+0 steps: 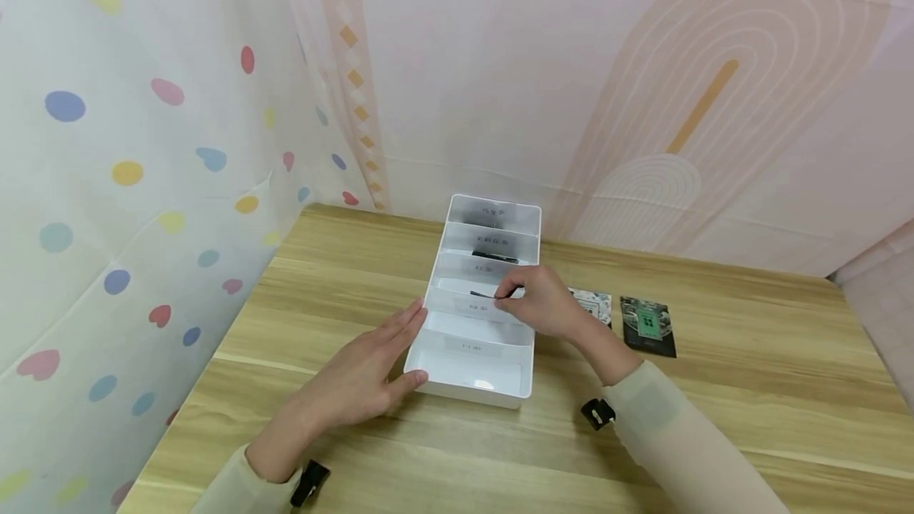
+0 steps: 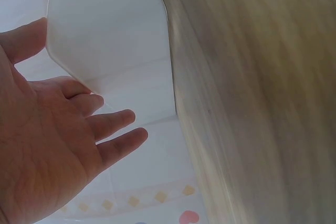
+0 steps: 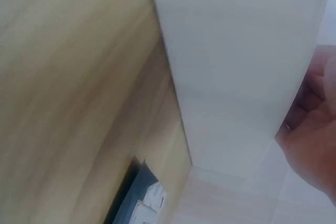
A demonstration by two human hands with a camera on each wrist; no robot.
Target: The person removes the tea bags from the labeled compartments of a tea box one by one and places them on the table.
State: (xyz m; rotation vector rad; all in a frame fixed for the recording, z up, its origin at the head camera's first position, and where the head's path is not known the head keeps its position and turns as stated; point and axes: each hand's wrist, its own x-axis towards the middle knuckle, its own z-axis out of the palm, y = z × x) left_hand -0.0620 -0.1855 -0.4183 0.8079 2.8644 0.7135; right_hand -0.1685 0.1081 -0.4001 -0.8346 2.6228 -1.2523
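Note:
A long white divided box (image 1: 467, 394) stands on the table, with small printed labels on its compartments. My left hand (image 1: 364, 371) rests against its left side, fingers straight and thumb at the near left corner. In the left wrist view, the left hand's (image 2: 58, 129) fingers are spread along the box wall (image 2: 113, 35). Over the middle compartment, my right hand (image 1: 539, 300) pinches a thin dark sachet (image 1: 481, 294), seen edge-on and partly hidden by the fingers. Another dark sachet (image 1: 495, 257) lies in the compartment behind. From the right wrist, only part of the right hand (image 3: 310, 124) shows above the rim.
To the right of the box lie a black sachet with a green label (image 1: 648, 324) and a black-and-white patterned sachet (image 1: 598, 306), partly hidden by my right arm. The wooden table (image 1: 771, 387) backs onto a pink curtain (image 1: 464, 86); a dotted curtain (image 1: 143, 252) hangs at left.

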